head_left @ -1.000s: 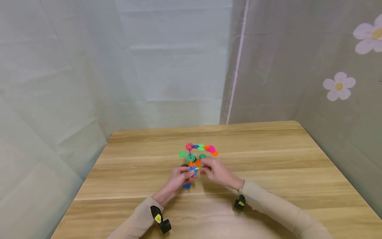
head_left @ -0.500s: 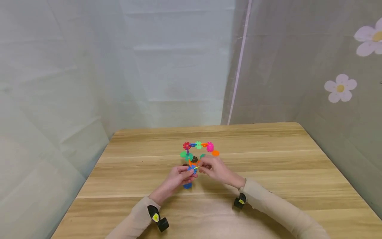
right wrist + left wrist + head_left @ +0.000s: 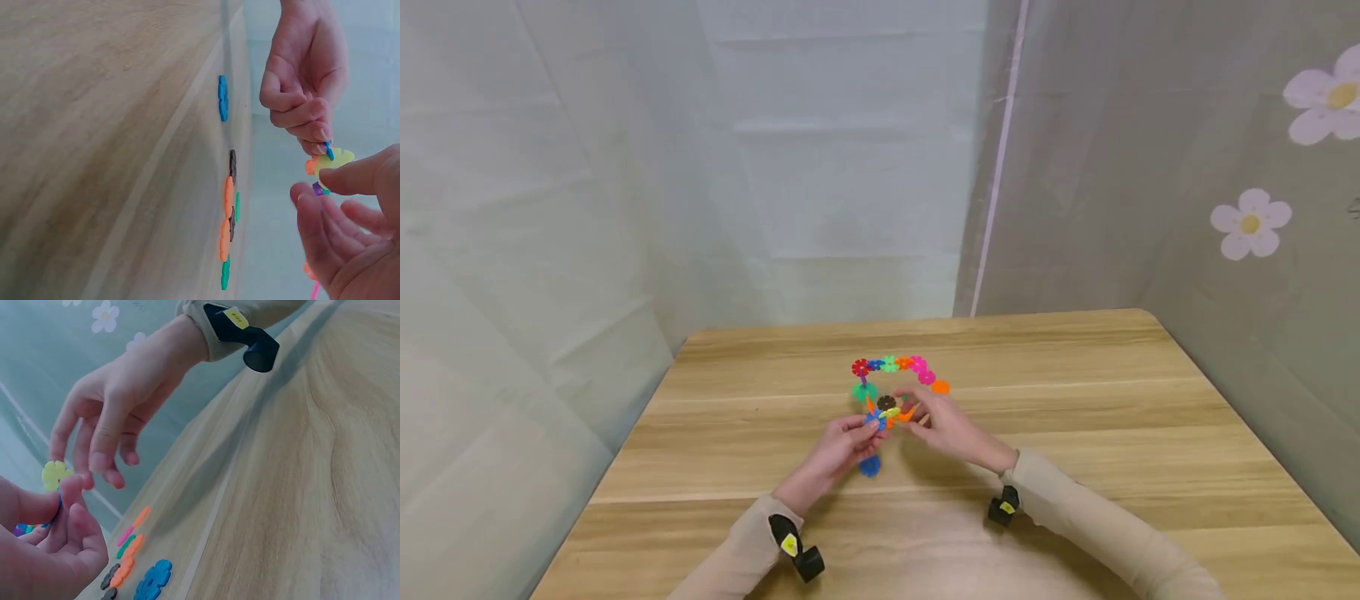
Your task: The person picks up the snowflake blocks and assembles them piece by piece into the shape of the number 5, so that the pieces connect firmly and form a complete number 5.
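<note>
My left hand (image 3: 842,446) pinches a blue notched plastic disc (image 3: 876,420) between thumb and fingers. A yellow flower-shaped disc (image 3: 53,474) is joined to that blue one and stands up from it. From the blue disc a linked chain runs away through orange, teal (image 3: 864,392) and purple pieces to a red disc (image 3: 861,367). There it bends right through blue, light green (image 3: 889,364), orange and pink. My right hand (image 3: 951,429) hovers just right of the yellow disc, fingers spread and loosely bent. In the left wrist view its fingertips are right by the yellow disc.
Loose discs lie on the wooden table (image 3: 1075,400): a blue one (image 3: 870,466) nearest me, a dark brown one (image 3: 887,402), an orange one (image 3: 941,387) farther right, and several more under the hands. Pale fabric (image 3: 850,167) hangs behind the table.
My right fingers have let go of the yellow disc and spread apart. The yellow disc has turned its flat side into view. The chain has shifted left with my left hand.
</note>
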A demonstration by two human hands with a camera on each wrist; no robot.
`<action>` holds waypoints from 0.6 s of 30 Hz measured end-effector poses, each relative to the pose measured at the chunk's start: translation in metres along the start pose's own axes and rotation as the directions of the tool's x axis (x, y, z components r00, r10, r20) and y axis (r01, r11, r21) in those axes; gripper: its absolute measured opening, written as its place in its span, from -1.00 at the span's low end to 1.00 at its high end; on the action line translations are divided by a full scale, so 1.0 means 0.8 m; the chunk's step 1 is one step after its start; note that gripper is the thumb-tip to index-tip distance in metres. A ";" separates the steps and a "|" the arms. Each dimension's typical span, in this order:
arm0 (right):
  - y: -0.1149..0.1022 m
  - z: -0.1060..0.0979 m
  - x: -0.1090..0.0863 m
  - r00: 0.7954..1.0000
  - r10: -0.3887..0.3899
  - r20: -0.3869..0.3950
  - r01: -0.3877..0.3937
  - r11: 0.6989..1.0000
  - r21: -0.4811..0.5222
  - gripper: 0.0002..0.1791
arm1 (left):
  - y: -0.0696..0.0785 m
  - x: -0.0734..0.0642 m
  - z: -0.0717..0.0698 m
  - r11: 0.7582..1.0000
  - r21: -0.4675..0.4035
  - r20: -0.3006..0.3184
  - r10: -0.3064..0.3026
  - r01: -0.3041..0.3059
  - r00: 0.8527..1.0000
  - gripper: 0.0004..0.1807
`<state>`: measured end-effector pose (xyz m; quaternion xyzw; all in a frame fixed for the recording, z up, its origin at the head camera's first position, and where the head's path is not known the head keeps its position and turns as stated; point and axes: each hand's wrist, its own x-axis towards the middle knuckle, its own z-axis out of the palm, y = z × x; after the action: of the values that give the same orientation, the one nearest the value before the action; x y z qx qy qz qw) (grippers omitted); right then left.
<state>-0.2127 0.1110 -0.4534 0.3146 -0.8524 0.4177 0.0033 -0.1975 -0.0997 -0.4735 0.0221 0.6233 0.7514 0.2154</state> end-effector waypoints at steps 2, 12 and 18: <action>0.001 0.001 0.000 1.000 0.024 0.003 -0.024 1.000 -0.002 -0.49 | 0.002 0.000 -0.001 1.000 -0.029 -0.013 -0.003 0.002 1.000 -0.87; 0.004 0.011 0.001 0.987 0.013 0.161 0.008 0.992 -0.127 -0.80 | 0.007 -0.001 -0.009 0.991 -0.129 -0.068 -0.026 0.017 0.997 -0.86; -0.002 0.020 0.001 0.962 -0.032 0.271 0.077 0.984 -0.159 -0.80 | 0.008 -0.001 -0.013 0.992 -0.127 -0.083 -0.032 0.021 0.996 -0.89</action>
<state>-0.2085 0.0988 -0.4624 0.3899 -0.8682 0.2981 -0.0737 -0.2018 -0.1105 -0.4699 -0.0317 0.5836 0.7865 0.1997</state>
